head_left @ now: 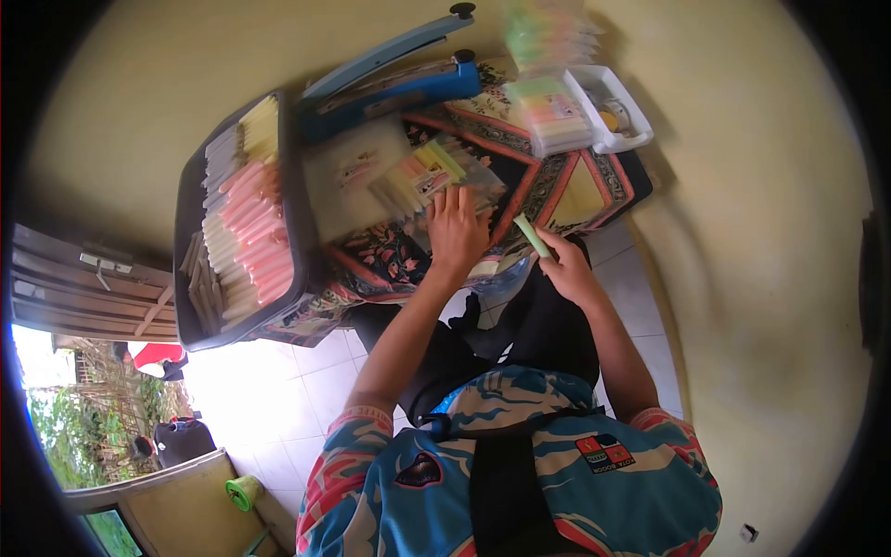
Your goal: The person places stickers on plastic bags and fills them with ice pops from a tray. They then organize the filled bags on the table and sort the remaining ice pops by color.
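My right hand (568, 267) pinches a pale green stick (532, 237) between thumb and fingers, off the right side of a clear plastic pouch (483, 181). My left hand (457, 230) rests on that pouch with its fingers stretched over it. Inside the pouch lie yellow, green and pale sticks (436, 167) in a row, with a small printed label. Beside it, a stack of flat, labelled plastic pouches (348, 176) lies to the left. Part of the pouch is hidden beneath my left hand.
A dark tub (295, 223) at left holds many pink, white, cream and grey sticks. Behind stands a blue heat sealer (399, 97), its arm raised. Filled pouches (548, 116) sit beside a white box (613, 111) on the patterned tablecloth (520, 148). A wall rises at right.
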`<state>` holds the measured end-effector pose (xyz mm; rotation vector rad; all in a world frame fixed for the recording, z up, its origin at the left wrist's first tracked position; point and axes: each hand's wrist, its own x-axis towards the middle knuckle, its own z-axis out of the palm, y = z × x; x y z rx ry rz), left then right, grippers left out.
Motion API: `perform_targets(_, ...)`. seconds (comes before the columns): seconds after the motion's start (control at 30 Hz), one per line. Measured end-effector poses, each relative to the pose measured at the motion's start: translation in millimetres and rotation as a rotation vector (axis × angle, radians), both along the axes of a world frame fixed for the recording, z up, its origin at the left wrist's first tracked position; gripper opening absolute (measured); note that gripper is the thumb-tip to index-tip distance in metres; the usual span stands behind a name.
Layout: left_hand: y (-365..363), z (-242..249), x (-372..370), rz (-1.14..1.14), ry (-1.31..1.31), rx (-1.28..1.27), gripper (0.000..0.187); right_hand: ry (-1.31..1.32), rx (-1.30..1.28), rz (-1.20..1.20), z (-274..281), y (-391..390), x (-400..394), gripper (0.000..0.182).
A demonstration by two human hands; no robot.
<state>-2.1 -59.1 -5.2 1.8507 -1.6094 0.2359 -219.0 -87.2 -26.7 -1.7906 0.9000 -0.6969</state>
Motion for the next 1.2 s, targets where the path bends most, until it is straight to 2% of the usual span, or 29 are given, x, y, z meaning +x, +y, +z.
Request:
perform_targets(0.07, -5, -6, 5, 0.018, -0.057, 0.035, 0.034, 0.007, -0.061, -0.014, 6, 4, 6, 0.047)
perform_targets(0.1, -8, -7, 6, 0.016, -0.059, 0.030, 0.030, -0.011, -0.001, -0.054, 18, 8, 11, 0.037)
perform_targets(0.2, -11, -8, 12, 0.018, -0.055, 0.007, 0.020, -0.045, -0.171, -0.102, 10, 6, 19, 0.029)
perform_targets(0.3, -14, -5, 15, 0.009, -0.035, -0.070, 0.012, 0.063, -0.320, -0.054, 23, 12, 31, 0.028)
perform_targets(0.37, -17, -3, 17, 0.000, -0.041, -0.172, 0.007, 0.001, -0.486, -0.091, 21, 11, 49, 0.028)
perform_targets(0.53, -19, 0, 18, 0.005, 0.000, -0.214, 0.009, 0.058, -0.677, -0.127, 1, -3, 87, 0.030)
perform_targets(0.87, -21, -1, 18, -0.003, 0.061, -0.223, 0.011, 0.182, -0.762, -0.229, 0, -30, 118, 0.031)
perform_targets(1.07, -19, -1, 21, -0.021, 0.103, -0.158, 0.011, 0.266, -0.722, -0.251, 2, -32, 116, 0.029)
perform_targets(1.2, -20, -3, 23, -0.035, 0.107, -0.175, 0.011, 0.125, -0.806, -0.254, -2, -30, 107, 0.027)
